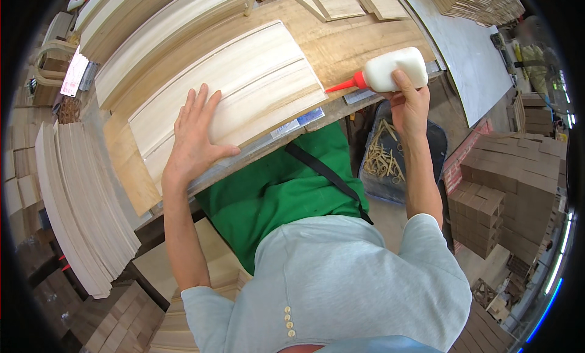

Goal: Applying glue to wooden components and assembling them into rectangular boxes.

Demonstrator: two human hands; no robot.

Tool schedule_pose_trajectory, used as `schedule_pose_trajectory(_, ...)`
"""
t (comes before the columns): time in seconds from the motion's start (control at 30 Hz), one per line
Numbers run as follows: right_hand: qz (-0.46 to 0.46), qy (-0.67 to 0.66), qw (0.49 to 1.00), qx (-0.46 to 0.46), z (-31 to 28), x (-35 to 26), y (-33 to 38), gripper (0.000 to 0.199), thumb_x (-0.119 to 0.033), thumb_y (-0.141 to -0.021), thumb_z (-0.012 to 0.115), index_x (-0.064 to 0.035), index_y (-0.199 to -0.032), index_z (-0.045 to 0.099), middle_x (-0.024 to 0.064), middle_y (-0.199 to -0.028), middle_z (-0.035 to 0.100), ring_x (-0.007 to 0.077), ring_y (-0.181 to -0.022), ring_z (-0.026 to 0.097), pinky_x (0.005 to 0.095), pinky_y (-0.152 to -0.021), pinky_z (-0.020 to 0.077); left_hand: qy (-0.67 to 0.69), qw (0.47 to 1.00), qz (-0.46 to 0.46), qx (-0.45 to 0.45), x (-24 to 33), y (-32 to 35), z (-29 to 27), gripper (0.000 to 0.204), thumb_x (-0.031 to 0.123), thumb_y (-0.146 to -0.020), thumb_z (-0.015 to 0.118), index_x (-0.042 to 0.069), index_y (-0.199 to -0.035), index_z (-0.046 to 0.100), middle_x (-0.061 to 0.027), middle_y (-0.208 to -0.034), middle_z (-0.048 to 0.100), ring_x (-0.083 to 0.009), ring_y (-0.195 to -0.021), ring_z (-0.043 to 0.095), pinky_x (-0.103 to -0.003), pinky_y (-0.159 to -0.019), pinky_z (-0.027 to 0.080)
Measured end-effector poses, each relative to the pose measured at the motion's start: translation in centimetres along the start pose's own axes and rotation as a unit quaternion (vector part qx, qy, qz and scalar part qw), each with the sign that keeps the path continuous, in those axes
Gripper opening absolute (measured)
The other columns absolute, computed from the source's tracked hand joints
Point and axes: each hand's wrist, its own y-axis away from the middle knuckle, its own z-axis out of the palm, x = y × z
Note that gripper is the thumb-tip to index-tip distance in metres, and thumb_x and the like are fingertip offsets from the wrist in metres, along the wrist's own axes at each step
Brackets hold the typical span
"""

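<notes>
A pale wooden panel [256,79] with a groove along its length lies on the wooden workbench [341,42]. My left hand [196,134] rests on the panel near its front edge, fingers spread, thumb pointing right. In my right hand [409,106] is a white glue bottle [396,70] with a red cap and a long red nozzle. The bottle is tilted on its side, and the nozzle tip sits at the panel's right end. Whether glue is coming out is too small to tell.
Stacked long boards [164,30] fill the bench's far left, and more boards [85,207] stand at the left. Small wooden panels [341,3] lie at the back. Below the bench, a dark bin [429,164] holds rubber bands [385,152]. Wood blocks [512,170] are piled at right.
</notes>
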Motion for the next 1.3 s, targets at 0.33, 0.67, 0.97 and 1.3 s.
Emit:
schedule_pose_trajectory(0.33,0.041,-0.03,0.997,-0.065,2.4,-1.1,-0.9,0.044,-0.019,-0.09,0.061,0.0,-0.126,0.045,0.0145,-0.12,0.057,0.0305,-0.111,0.057,0.0499,-0.09,0.0517,-0.007,0.996,0.069,0.06,-3.2,0.9,1.4,0.103,0.04,-0.059,0.081,0.014,-0.145,0.03,-0.0177,-0.152,0.019,-0.0365,-0.141,0.014,-0.05,-0.113,0.016)
schedule_pose_trajectory(0.67,0.125,0.015,0.863,-0.489,29.5,5.5,1.5,0.06,-0.02,-0.078,0.071,0.0035,-0.126,0.044,0.0157,-0.12,0.055,0.0256,-0.112,0.054,0.0413,-0.097,0.0427,0.081,0.993,0.021,0.089,-2.7,1.7,2.0,0.096,0.034,-0.059,0.08,0.013,-0.141,0.034,-0.0166,-0.145,0.032,-0.0345,-0.135,0.026,-0.049,-0.111,0.023)
schedule_pose_trajectory(0.97,0.154,0.166,0.745,-0.628,37.7,9.9,6.3,0.06,-0.021,-0.071,0.079,-0.0017,-0.122,0.052,0.0117,-0.11,0.062,0.0218,-0.104,0.059,0.0375,-0.093,0.0458,0.149,0.959,0.077,0.229,-3.2,2.4,2.9,0.08,0.018,-0.058,0.079,0.009,-0.13,0.047,-0.0145,-0.134,0.047,-0.031,-0.129,0.037,-0.043,-0.108,0.03)
schedule_pose_trajectory(1.3,0.124,0.177,0.735,-0.643,38.1,10.0,6.3,0.063,-0.02,-0.071,0.08,-0.0019,-0.124,0.05,0.0115,-0.112,0.062,0.0216,-0.106,0.059,0.0373,-0.096,0.0445,0.155,0.977,0.038,0.144,-3.1,2.1,2.5,0.075,0.018,-0.058,0.079,0.01,-0.127,0.051,-0.0113,-0.132,0.05,-0.0288,-0.127,0.04,-0.042,-0.106,0.032)
